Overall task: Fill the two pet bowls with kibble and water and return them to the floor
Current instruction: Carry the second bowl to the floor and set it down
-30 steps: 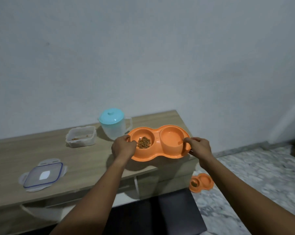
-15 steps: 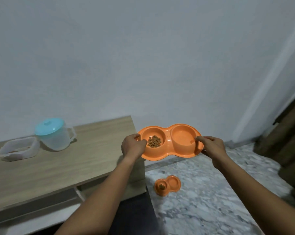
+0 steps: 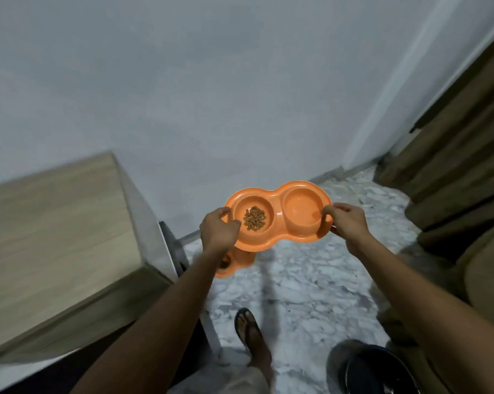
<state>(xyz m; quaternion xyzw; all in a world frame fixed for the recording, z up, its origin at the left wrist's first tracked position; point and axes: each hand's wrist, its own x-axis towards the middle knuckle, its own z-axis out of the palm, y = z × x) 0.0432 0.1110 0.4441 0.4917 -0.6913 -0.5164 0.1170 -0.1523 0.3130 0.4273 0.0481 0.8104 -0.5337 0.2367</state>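
I hold an orange double pet bowl (image 3: 278, 214) in the air over the marble floor, roughly level. Its left well holds a small heap of brown kibble (image 3: 254, 218); whether its right well (image 3: 302, 209) holds water I cannot tell. My left hand (image 3: 218, 229) grips the bowl's left rim and my right hand (image 3: 346, 220) grips its right rim. A second orange double bowl (image 3: 234, 261) stands on the floor below, mostly hidden by the held bowl and my left forearm.
The wooden table (image 3: 55, 223) is at the left, its corner close to my left arm. Brown curtains (image 3: 453, 137) and a sofa edge (image 3: 484, 268) stand at the right. My sandalled foot (image 3: 251, 334) is on the floor, and a dark round bin (image 3: 379, 371) sits at the bottom right.
The bowl, held in both hands, has moved off the table and to the right, out over the floor. The view has turned right and down; jug and containers have left the frame.
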